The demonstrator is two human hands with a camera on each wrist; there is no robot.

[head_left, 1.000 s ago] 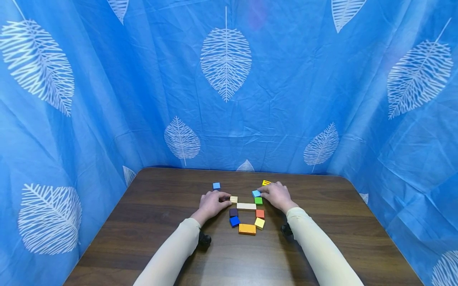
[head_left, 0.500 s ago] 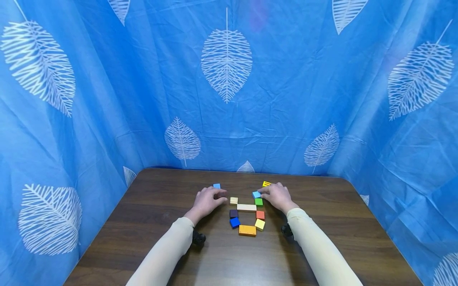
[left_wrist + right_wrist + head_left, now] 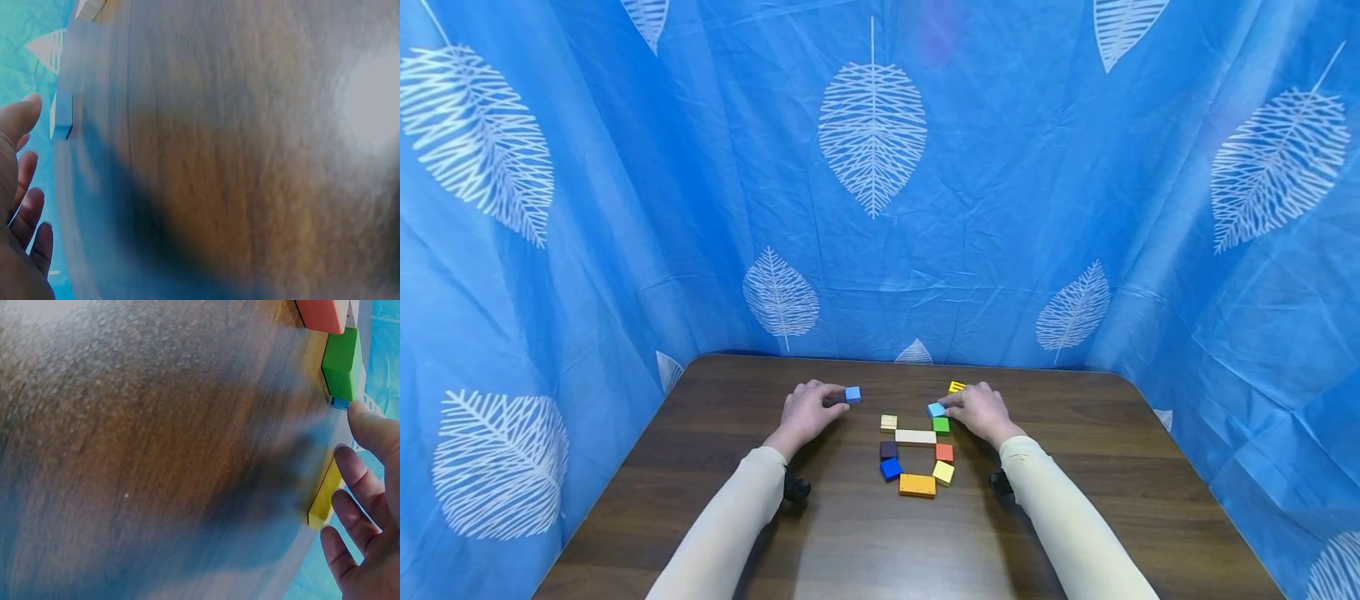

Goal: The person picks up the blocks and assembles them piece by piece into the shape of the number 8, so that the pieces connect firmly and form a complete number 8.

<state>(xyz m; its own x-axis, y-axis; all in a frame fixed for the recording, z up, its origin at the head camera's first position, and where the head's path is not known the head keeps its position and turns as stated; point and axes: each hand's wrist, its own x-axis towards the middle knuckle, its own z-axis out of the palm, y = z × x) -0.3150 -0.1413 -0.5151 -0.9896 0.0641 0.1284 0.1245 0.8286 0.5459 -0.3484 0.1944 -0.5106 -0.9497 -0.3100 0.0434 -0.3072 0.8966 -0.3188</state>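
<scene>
My left hand (image 3: 806, 412) is beside a blue block (image 3: 853, 395) at the far left of the group, its index fingertip right at the block's side and its thumb held apart. In the left wrist view the thumb is close to that block, with the other fingers loosely spread. With thumb and index finger my right hand (image 3: 981, 412) pinches a light blue block (image 3: 936, 410), just beyond a green block (image 3: 941, 427). Only a sliver of the light blue block shows past the thumb in the right wrist view, where the index finger is hidden.
A rough ring on the wooden table (image 3: 1045, 467) includes a cream plank (image 3: 915, 437), striped block (image 3: 888, 423), dark block (image 3: 888, 451), blue block (image 3: 891, 470), orange plank (image 3: 917, 486), pale yellow block (image 3: 943, 473) and red block (image 3: 943, 452). A yellow striped block (image 3: 956, 387) lies behind my right hand.
My left hand has left the striped block and moved left and away, to the far blue block. My right hand stays at the light blue block.
</scene>
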